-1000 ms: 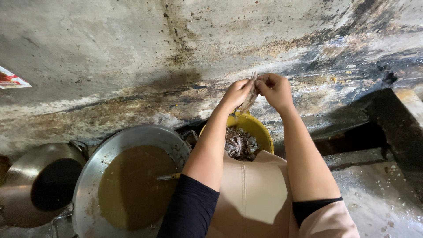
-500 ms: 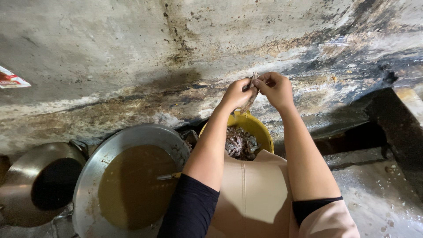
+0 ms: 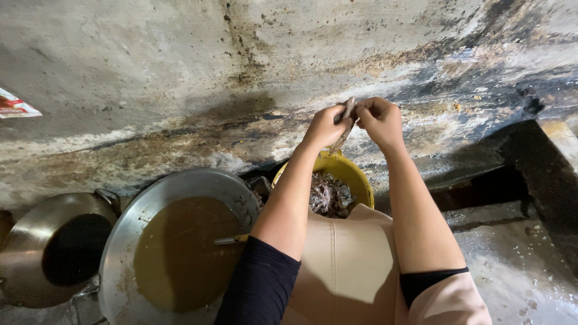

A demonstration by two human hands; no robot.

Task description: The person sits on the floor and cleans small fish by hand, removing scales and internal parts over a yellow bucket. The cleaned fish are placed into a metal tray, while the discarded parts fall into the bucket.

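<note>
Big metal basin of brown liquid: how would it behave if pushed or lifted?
The basin is wide, shallow and well filled, so probably heavy and apt to slosh. A utensil handle pokes from the liquid and may shift. The rim looks wet, so likely slippery.

The person's left hand (image 3: 323,124) and right hand (image 3: 379,120) are bare: no gloves, rings, watch or bracelets visible. Both forearms are uncovered to above the elbow. Each upper arm carries a short, close-fitting black sleeve with a plain hem, no print or marking. Below the arms, beige trousers cover both legs; a straight stitched seam runs down the left leg. The fabric appears smooth and unpatterned.
</note>
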